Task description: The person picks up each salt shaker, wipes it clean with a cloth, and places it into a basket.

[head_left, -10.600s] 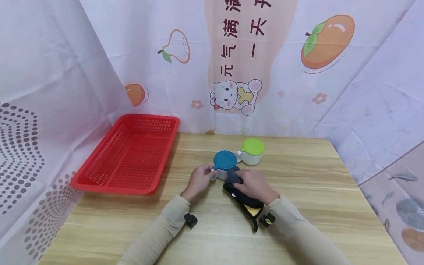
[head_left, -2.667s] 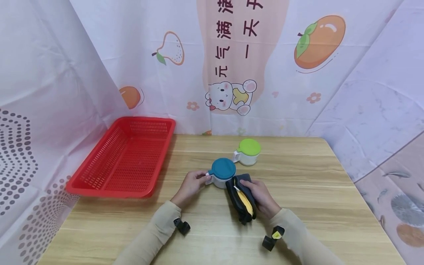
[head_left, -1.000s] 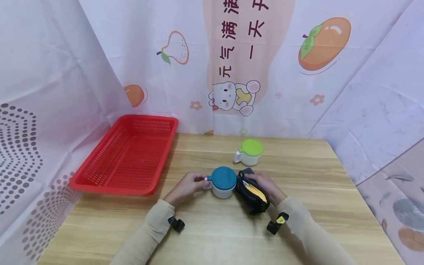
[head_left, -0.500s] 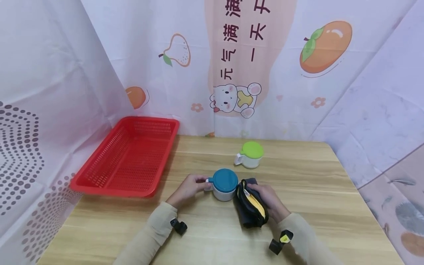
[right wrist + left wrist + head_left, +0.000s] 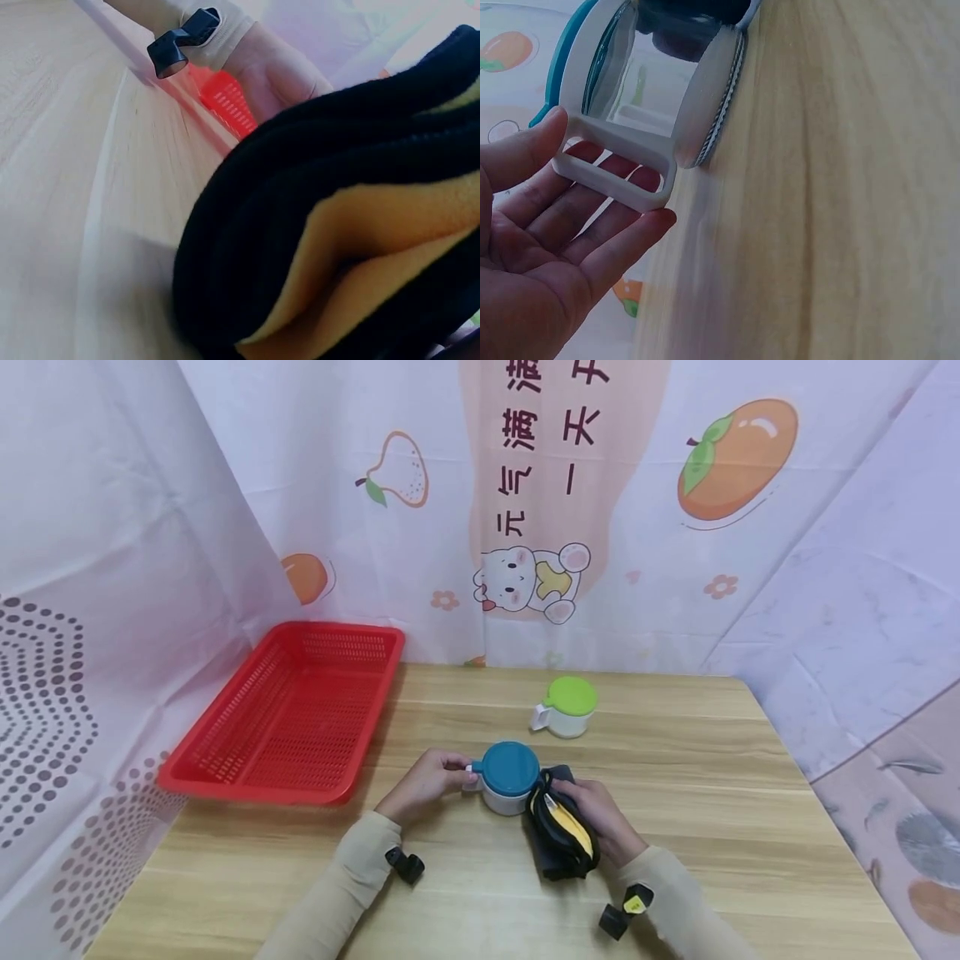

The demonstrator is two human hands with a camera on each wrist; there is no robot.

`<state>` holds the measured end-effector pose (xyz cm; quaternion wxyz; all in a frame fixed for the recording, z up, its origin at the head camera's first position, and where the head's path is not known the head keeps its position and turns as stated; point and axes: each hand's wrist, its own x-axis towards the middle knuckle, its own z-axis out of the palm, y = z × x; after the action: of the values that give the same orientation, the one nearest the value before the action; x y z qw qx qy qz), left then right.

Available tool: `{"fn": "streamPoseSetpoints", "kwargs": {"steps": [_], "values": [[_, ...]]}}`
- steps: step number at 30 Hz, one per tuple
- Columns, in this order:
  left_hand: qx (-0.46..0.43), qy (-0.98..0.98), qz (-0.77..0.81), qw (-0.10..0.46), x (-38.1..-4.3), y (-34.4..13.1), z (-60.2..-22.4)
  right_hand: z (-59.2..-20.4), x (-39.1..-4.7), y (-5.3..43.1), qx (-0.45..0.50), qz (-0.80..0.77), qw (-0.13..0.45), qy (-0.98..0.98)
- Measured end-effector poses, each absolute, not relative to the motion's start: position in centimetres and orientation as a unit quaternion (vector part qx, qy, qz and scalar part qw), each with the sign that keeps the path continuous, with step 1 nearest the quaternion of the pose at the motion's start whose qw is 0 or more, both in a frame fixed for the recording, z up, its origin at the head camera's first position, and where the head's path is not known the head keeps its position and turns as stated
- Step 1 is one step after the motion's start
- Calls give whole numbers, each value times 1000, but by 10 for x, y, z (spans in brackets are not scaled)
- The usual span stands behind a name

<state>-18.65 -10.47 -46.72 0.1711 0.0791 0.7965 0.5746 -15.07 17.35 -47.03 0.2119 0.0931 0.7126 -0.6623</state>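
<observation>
A seasoning jar (image 5: 506, 800) with a blue lid (image 5: 511, 768) and clear sides stands on the wooden table. My left hand (image 5: 426, 783) holds it by its white handle (image 5: 611, 182), thumb on top and several fingers through the loop in the left wrist view. At the jar's right side, my right hand (image 5: 600, 817) grips a folded cloth (image 5: 553, 847), dark outside and yellow inside, which touches the jar wall. Up close, the cloth (image 5: 300, 187) fills much of the right wrist view and hides my right fingers.
Behind, a second jar (image 5: 567, 724) with a green lid stands with its handle to the left. A red plastic basket (image 5: 367, 727) is at the left of the table (image 5: 675, 752). Printed curtains (image 5: 420, 568) hang along the back and sides.
Since the earliest frame the blue-lidded jar has come nearer to me, away from the green-lidded one. The cloth went from the jar's front to its right side, shifting slightly over the last second.
</observation>
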Motion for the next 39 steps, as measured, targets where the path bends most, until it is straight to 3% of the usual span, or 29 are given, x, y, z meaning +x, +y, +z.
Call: {"fn": "streamPoseSetpoints", "kwargs": {"steps": [39], "values": [[140,779,569,224,-189,-116,-466,-460,-182,186,20,-522,219,824]]}}
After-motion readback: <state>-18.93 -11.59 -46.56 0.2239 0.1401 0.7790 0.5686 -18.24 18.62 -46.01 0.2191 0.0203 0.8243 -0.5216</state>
